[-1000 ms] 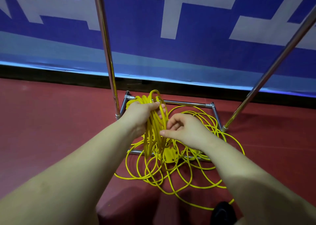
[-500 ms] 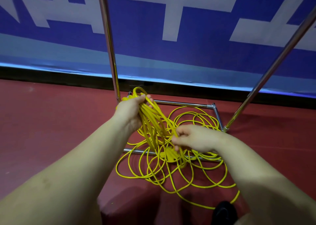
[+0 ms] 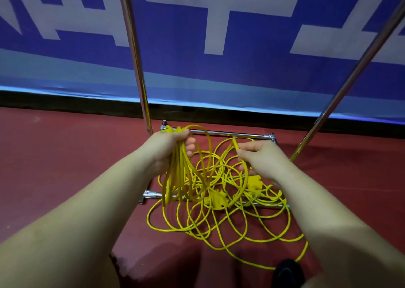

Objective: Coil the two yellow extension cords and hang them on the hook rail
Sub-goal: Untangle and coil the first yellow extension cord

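Note:
My left hand grips a bunch of yellow cord loops that hang down from its fist. To the right, my right hand pinches a single strand of the same yellow cord and holds it up. Below both hands, loose yellow cord lies tangled on the red floor, over the base of a metal rack. Two yellow plug blocks lie in the tangle. The hook rail is out of view.
The chrome rack base frames the tangle, with one upright pole at left and another leaning at right. A blue and white banner stands behind. A dark shoe tip shows at the bottom.
My right hand has moved up and to the right, drawing a strand away from the bundle. My left hand has stayed near the left pole, its loops hanging lower.

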{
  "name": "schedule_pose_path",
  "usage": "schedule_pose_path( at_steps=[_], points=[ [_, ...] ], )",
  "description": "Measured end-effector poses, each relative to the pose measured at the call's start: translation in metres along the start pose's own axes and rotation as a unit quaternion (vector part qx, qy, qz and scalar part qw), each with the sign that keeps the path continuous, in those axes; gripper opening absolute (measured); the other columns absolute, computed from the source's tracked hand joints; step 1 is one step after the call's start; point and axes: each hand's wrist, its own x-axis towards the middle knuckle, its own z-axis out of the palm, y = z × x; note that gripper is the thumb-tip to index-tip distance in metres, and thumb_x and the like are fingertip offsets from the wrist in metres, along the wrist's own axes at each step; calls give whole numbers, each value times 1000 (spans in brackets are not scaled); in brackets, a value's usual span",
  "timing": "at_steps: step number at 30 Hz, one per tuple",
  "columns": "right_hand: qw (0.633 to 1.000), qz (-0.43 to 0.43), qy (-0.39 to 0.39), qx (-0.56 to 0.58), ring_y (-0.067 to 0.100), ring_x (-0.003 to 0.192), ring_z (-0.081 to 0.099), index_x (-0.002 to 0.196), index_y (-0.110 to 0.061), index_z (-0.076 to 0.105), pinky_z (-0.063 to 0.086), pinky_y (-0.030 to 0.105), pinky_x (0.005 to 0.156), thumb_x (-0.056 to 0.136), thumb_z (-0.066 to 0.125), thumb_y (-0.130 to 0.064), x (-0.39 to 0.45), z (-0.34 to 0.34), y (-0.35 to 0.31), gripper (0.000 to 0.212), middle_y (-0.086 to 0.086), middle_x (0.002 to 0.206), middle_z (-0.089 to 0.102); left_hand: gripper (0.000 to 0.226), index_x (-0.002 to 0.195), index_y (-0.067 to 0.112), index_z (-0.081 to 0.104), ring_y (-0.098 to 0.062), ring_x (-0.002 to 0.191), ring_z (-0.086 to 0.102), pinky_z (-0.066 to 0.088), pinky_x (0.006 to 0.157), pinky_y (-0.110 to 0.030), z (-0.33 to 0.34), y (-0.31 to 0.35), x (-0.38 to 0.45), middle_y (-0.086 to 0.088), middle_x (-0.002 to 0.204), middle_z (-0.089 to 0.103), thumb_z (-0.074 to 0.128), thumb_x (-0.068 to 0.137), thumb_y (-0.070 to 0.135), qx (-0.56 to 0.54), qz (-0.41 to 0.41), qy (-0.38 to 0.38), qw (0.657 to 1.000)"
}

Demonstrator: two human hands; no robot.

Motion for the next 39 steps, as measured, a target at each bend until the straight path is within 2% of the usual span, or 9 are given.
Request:
schedule_pose_path(
  at_steps=[3,6,11,14,18,21,28,34,39],
  points=[
    [999,-30,42,2,8,58,60,104,-11,70,49,30,62,89,60,-14,2,2,0,18,-9,73,62,15,84,7,61,-7,41,55,49,43,-18,7,-5,-4,3,49,58,52,95,12,41,-12,-47,998],
    [994,-24,51,93,14,63,60,103,-8,71,52,38,73,88,62,-14,4,7,-3,18,1,78,67,13,89,6,62,-6,41,54,49,43,-17,16,-14,-5,3,50,59,50,95,10,48,-25,-75,996],
    [988,-19,-57,143,6,62,55,112,-14,67,50,16,53,93,54,-12,-4,20,-13,23,-3,79,63,22,80,9,60,-3,36,49,45,39,-16,28,-25,-1,5,48,61,50,97,20,66,-23,-51,996],
    [989,-59,-80,107,8,64,53,115,-14,64,49,16,53,91,56,-7,-8,27,-14,26,1,87,64,37,72,8,59,-5,35,49,45,39,-17,31,-25,1,4,44,56,47,98,33,53,-21,-31,998],
    [987,-88,-60,123,7,57,57,85,-14,65,47,15,48,84,65,-4,-10,29,-17,10,5,74,64,31,80,6,62,-10,35,51,46,39,-18,33,-26,3,-2,46,51,55,94,33,70,2,-8,998],
    [986,-73,-78,130,6,47,57,82,-10,53,47,17,47,82,68,-6,-11,32,-18,16,4,66,63,29,77,6,58,-15,40,51,46,41,-22,31,-25,7,-3,49,53,50,97,24,34,28,-7,999],
    [957,-106,-228,-146,9,60,56,81,-22,49,48,28,64,94,51,-17,-13,27,-8,15,-4,71,60,27,82,13,52,-9,51,66,52,48,-20,25,-10,8,2,59,69,37,102,24,-134,28,-9,991],
    [935,-65,-235,-256,14,75,58,80,-19,53,48,28,75,100,40,-25,-12,15,2,24,-5,77,61,31,76,14,47,-6,36,42,45,45,-14,0,7,13,7,46,43,35,103,26,-245,44,7,968],
    [890,-40,-225,-395,6,58,44,101,-16,60,33,14,48,98,42,-24,-8,2,10,20,-13,66,45,31,76,15,48,-6,36,37,40,45,-14,-13,16,13,8,46,38,36,102,27,-257,69,5,964]
  ],
)
